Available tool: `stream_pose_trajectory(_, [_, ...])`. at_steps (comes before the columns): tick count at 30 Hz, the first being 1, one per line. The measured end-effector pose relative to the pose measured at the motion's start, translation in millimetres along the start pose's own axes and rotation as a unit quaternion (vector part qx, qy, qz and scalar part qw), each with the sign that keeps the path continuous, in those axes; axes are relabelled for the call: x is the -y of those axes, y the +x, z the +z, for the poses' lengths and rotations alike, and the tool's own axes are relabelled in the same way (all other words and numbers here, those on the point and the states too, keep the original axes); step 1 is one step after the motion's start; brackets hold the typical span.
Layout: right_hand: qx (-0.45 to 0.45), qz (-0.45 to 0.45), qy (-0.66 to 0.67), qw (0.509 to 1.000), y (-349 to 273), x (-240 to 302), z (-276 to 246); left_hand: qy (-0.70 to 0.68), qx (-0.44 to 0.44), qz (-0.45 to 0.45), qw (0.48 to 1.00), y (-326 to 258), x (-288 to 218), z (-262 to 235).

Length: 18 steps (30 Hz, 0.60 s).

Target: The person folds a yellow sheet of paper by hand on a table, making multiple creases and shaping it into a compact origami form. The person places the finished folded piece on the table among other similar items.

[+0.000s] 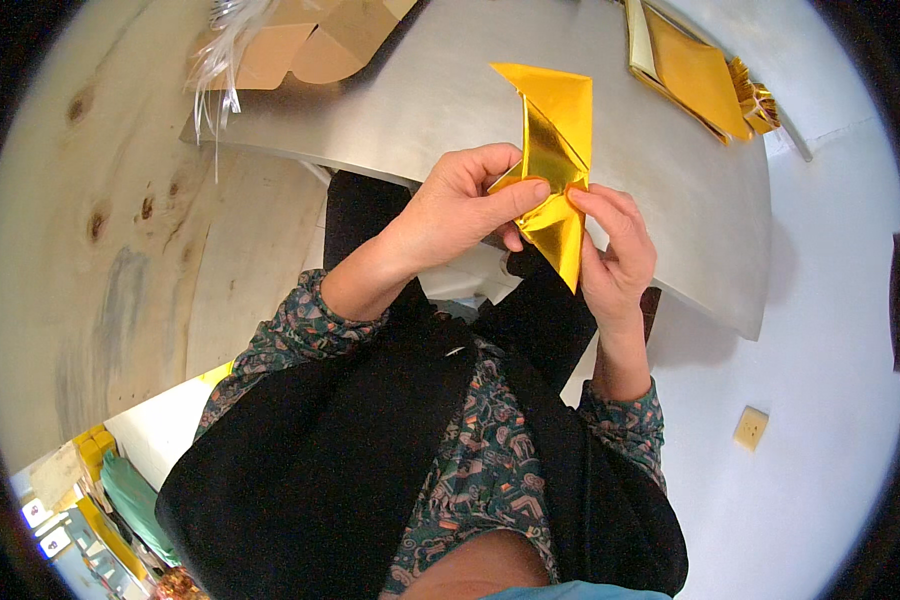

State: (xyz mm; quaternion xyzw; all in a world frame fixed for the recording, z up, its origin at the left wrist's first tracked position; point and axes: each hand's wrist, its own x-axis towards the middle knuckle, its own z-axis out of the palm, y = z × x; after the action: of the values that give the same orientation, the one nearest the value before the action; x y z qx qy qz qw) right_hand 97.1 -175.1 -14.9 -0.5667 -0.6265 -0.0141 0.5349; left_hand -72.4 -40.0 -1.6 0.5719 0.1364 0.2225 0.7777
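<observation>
Near the smooth grey table [410, 115], left hand [460, 205] and right hand [617, 242] pinch a shiny, sharp-cornered folded gold sheet [553, 155].

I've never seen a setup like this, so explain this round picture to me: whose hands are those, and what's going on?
There is no machine here: a person works bare-handed. A wide fisheye camera on their head looks down, so straight edges bend near the rim. The left hand and right hand together hold a shiny, folded gold sheet. On the grey table, brown cardboard and silvery strands sit at the upper left; flat gold material and a gold fringed piece lie at the upper right.
</observation>
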Motion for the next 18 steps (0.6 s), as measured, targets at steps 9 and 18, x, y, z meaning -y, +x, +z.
stream_pose_trajectory(9, [0.012,-0.003,0.019,1.0,2.0,-4.9,-3.1,-0.017,0.046,-0.022,0.999,-7.4,-5.1,4.7])
stream_pose_trajectory(18, [0.034,0.08,0.163,0.983,-4.3,-9.7,-0.9,-0.015,0.044,-0.024,0.999,-6.4,-2.4,6.4])
